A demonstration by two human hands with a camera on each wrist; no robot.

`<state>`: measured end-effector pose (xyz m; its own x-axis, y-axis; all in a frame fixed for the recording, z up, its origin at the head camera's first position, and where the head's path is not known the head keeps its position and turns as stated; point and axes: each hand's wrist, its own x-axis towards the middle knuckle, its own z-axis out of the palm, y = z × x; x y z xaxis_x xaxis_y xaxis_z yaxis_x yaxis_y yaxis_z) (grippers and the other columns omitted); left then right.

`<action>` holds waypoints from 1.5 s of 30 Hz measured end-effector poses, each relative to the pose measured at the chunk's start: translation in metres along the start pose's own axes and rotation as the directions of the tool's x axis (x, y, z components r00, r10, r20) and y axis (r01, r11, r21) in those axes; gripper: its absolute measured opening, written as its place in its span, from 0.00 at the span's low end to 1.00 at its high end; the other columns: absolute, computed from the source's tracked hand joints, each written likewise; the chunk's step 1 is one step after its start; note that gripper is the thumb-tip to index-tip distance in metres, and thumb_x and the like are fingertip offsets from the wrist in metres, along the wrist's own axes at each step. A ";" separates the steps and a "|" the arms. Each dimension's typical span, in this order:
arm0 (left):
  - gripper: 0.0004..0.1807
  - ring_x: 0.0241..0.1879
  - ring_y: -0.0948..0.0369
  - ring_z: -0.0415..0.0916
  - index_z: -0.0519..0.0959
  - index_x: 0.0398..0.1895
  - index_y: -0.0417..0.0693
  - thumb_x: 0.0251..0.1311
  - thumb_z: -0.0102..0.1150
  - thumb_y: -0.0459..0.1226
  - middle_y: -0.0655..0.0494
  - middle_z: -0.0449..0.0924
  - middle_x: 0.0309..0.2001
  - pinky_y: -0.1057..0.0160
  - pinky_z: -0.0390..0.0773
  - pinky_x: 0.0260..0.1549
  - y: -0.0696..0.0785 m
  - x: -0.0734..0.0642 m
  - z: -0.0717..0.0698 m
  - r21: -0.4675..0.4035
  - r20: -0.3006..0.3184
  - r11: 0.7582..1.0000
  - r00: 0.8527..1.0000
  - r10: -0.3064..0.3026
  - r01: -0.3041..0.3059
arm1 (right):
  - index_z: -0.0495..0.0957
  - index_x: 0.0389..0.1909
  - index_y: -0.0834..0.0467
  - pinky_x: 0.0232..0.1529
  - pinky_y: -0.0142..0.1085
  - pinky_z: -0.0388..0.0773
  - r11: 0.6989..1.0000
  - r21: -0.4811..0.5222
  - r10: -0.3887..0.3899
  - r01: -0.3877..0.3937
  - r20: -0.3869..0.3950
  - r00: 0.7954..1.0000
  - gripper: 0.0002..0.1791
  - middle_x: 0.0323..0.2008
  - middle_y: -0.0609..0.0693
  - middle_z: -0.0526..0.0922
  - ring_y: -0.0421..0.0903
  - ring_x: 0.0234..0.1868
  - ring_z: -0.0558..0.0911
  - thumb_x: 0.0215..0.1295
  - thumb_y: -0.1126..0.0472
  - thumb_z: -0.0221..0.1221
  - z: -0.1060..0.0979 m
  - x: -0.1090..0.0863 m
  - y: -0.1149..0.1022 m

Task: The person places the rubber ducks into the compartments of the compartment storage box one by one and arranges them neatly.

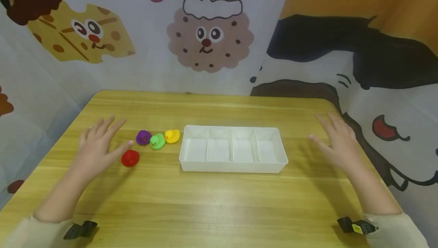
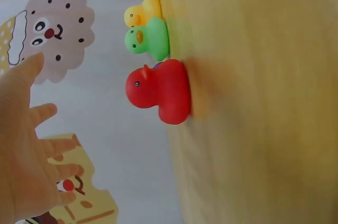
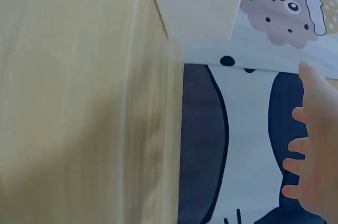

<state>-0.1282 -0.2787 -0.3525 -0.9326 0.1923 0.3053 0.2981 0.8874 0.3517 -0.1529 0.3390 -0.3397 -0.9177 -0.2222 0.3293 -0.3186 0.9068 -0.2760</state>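
Observation:
A white tray (image 1: 233, 167) with four compartments sits mid-table, all of them bare. Left of it stand a yellow duck (image 1: 172, 136), a green duck (image 1: 157, 141) and a purple duck (image 1: 143, 137) in a row, with a red duck (image 1: 130, 158) nearer me. My left hand (image 1: 98, 146) hovers flat with fingers spread just left of the red duck, holding nothing. My right hand (image 1: 337, 141) is spread flat over the table right of the tray, also holding nothing. In the left wrist view the red duck (image 2: 160, 91), green duck (image 2: 147, 39) and yellow duck (image 2: 143, 12) show beside my fingers (image 2: 31, 145).
The wooden table (image 1: 212, 206) is ringed by a cartoon-printed cloth backdrop (image 1: 208, 35). The right wrist view shows the tray's end wall (image 3: 196, 3) and the table's right edge (image 3: 177, 129) close to my right hand (image 3: 314, 145).

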 end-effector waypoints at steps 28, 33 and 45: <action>0.23 0.50 0.49 0.68 0.74 0.56 0.36 0.62 0.63 0.40 0.41 0.76 0.51 0.54 0.65 0.48 -0.019 -0.027 0.030 -0.315 0.012 0.946 0.997 -0.078 0.077 | 0.62 0.70 0.55 0.60 0.68 0.49 0.851 0.524 0.005 -0.034 0.056 0.998 0.28 0.70 0.60 0.59 0.65 0.68 0.56 0.71 0.61 0.54 0.051 -0.005 -0.019; 0.21 0.46 0.55 0.70 0.77 0.54 0.36 0.59 0.66 0.38 0.43 0.79 0.48 0.66 0.65 0.44 -0.021 -0.028 0.036 -0.323 0.013 0.944 0.997 -0.069 0.070 | 0.62 0.69 0.60 0.59 0.66 0.55 0.825 0.563 -0.008 -0.053 0.104 0.994 0.27 0.67 0.62 0.63 0.66 0.64 0.61 0.71 0.61 0.53 0.056 -0.005 -0.017; 0.18 0.43 0.63 0.73 0.80 0.50 0.39 0.57 0.67 0.35 0.49 0.80 0.43 0.75 0.69 0.41 -0.025 -0.030 0.046 -0.319 0.020 0.944 0.996 -0.088 0.089 | 0.63 0.68 0.61 0.51 0.28 0.68 0.759 0.640 -0.016 -0.116 0.196 0.980 0.26 0.61 0.62 0.71 0.59 0.56 0.71 0.71 0.61 0.53 0.069 -0.006 -0.019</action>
<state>-0.1169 -0.2877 -0.4112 -0.9590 0.1218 0.2559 0.2627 0.7208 0.6414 -0.1578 0.2987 -0.3988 -0.9413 -0.3023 0.1502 -0.2875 0.4851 -0.8258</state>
